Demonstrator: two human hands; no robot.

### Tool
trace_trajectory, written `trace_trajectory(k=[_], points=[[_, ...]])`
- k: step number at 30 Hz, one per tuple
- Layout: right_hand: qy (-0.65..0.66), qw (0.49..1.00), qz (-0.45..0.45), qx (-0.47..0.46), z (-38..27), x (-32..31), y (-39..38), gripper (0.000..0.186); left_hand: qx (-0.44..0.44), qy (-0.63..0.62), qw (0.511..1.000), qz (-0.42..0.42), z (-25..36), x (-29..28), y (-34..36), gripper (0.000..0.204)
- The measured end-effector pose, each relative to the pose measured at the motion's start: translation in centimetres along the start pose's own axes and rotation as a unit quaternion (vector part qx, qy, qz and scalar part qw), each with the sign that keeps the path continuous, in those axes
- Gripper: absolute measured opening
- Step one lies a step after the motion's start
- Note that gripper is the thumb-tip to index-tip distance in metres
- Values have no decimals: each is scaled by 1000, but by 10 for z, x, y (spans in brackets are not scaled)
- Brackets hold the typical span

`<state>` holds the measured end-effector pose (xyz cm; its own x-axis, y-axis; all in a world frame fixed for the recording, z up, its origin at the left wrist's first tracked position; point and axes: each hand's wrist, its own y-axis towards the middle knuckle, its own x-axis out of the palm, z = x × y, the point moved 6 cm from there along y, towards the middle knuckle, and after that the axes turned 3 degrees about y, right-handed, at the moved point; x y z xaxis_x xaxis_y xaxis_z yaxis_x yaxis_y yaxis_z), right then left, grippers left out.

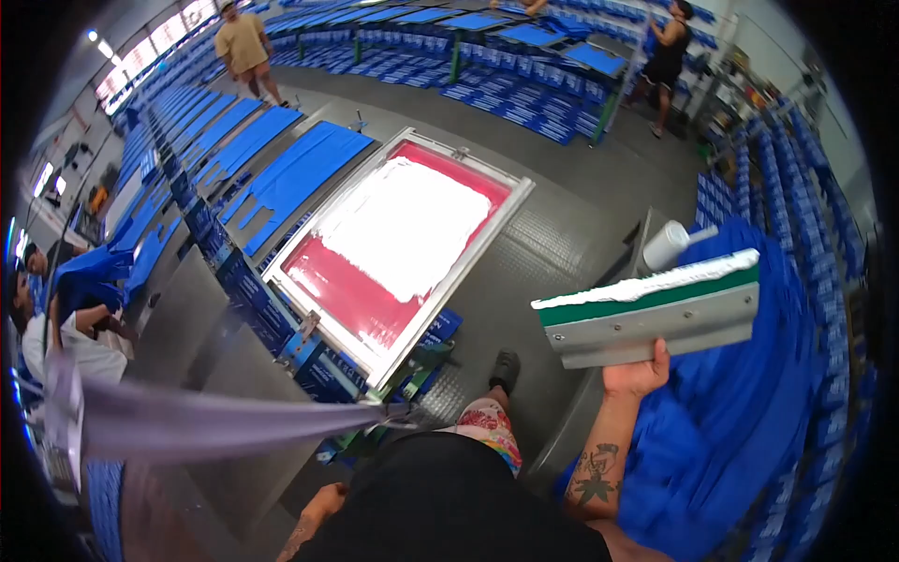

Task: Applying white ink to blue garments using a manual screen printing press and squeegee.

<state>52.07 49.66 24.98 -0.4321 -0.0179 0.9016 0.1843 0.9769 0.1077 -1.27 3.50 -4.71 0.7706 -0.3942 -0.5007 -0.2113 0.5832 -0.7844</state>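
Observation:
My right hand grips a screen-printing squeegee by its metal holder. Thick white ink coats the top edge of its green blade, which points upward. Ahead and to the left lies a screen-printing frame, tilted in view, with a pale metal border and a red mesh. A broad patch of white ink covers much of that mesh. Low beside my black shirt hangs my left hand, away from the frame; its fingers are mostly hidden, so I cannot tell whether it holds anything.
Blue fabric pieces lie along a long table at left. Blue cloth is heaped at right, near a white container. A blurred pale strap crosses the lower left. People stand at far left, far right and near left.

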Motion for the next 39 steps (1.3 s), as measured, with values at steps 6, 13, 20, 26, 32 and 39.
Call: trace_trajectory(k=[6, 13, 20, 26, 32, 39], points=[[-11, 995, -92, 25, -17, 0, 221, 60, 68, 103, 989, -76, 173, 43, 94, 43], [-84, 968, -164, 173, 35, 19, 445, 60, 12, -112, 972, -208, 430, -21, 108, 31], [-158, 874, -335, 316, 238, 138, 607, 56, -98, -498, 809, -297, 574, -25, 151, 18], [-197, 757, -422, 459, 379, 192, 643, 49, -88, -676, 702, -208, 674, -36, 185, 24], [-225, 649, -518, 510, 498, 234, 640, 45, 109, -786, 604, -71, 808, -129, 168, 29], [-277, 406, -739, 461, 543, 298, 557, 38, 141, -828, 473, 265, 950, -229, 271, 36]])
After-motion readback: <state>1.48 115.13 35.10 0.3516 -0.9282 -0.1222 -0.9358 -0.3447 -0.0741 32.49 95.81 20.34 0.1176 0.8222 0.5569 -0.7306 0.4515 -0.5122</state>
